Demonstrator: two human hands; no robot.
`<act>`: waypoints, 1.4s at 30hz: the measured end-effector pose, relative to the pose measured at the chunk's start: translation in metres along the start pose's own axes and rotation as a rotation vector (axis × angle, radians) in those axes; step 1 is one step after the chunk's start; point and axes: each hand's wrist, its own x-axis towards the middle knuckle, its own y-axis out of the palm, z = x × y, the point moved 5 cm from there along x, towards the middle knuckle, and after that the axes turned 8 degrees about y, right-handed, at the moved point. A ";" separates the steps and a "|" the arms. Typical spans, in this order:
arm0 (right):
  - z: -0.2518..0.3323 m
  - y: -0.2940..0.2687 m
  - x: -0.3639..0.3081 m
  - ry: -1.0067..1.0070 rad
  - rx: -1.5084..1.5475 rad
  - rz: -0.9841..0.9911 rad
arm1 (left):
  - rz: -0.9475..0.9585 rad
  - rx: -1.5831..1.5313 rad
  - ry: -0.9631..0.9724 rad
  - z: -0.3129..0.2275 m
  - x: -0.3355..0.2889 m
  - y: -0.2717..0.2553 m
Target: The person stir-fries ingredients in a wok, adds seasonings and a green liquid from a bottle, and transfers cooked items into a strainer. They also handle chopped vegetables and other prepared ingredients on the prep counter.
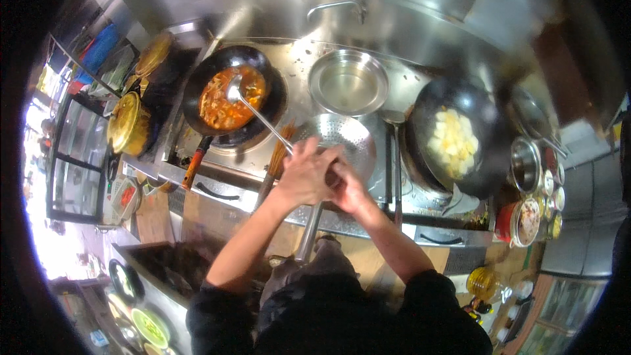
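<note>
My left hand (305, 174) is over the front of the stove, back upward and fingers stretched out. My right hand (350, 190) meets it from the right, palm partly showing; its fingers are mostly hidden, and I cannot tell whether anything is in it. A metal ladle (234, 89) has its bowl in a wok (227, 56) of red stew (220, 104). Its handle runs up to my left hand, where its end is covered; a grip on it cannot be made out. Beneath both hands lies a perforated metal strainer (358, 141), its handle (307, 236) pointing toward me.
A metal basin of liquid (348, 85) stands behind the strainer. To the right, a large wok (483, 102) holds pale chunks (453, 141). Between them lies another long-handled ladle (394, 117). A bamboo brush (279, 151) is left of my hands. Seasoning containers (526, 220) crowd the right edge.
</note>
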 end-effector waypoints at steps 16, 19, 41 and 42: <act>0.070 -0.160 0.074 0.181 -0.566 -0.531 | -0.165 -0.526 -0.587 0.087 -0.210 0.113; 0.076 -0.125 0.075 0.142 -0.918 -0.651 | -0.194 -0.624 -0.678 0.082 -0.245 0.134; 0.074 0.027 -0.004 -1.028 -2.439 -0.730 | -0.375 -0.706 -0.598 0.197 -0.369 0.184; 0.072 0.035 -0.013 -1.060 -2.399 -0.816 | -0.385 -0.693 -0.613 0.202 -0.377 0.171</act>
